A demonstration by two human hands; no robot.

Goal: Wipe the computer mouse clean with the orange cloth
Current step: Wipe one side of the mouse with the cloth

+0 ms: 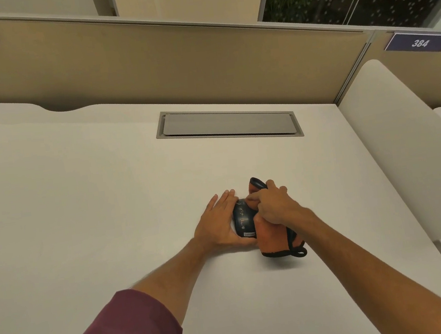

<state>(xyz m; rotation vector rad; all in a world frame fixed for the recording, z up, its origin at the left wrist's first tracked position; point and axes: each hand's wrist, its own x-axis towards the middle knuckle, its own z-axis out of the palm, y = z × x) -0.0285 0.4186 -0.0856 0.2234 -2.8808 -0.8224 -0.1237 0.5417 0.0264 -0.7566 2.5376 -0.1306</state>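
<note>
A black computer mouse (243, 218) with a small white label lies on the white desk (93, 195), near the middle. My left hand (218, 222) cups its left side, fingers stretched along it and thumb under its near end. My right hand (274, 204) is closed on a bunched orange cloth (273, 239) with black edging and presses it against the mouse's right side. Part of the cloth sticks up beyond my fingers, the rest hangs down onto the desk. The right half of the mouse is hidden by cloth and hand.
A grey cable hatch (228, 124) is set into the desk behind the hands. A beige partition (147, 65) closes off the back, and a white side divider (404, 146) rises on the right. A blue plate reading 384 (419, 42) hangs on the partition.
</note>
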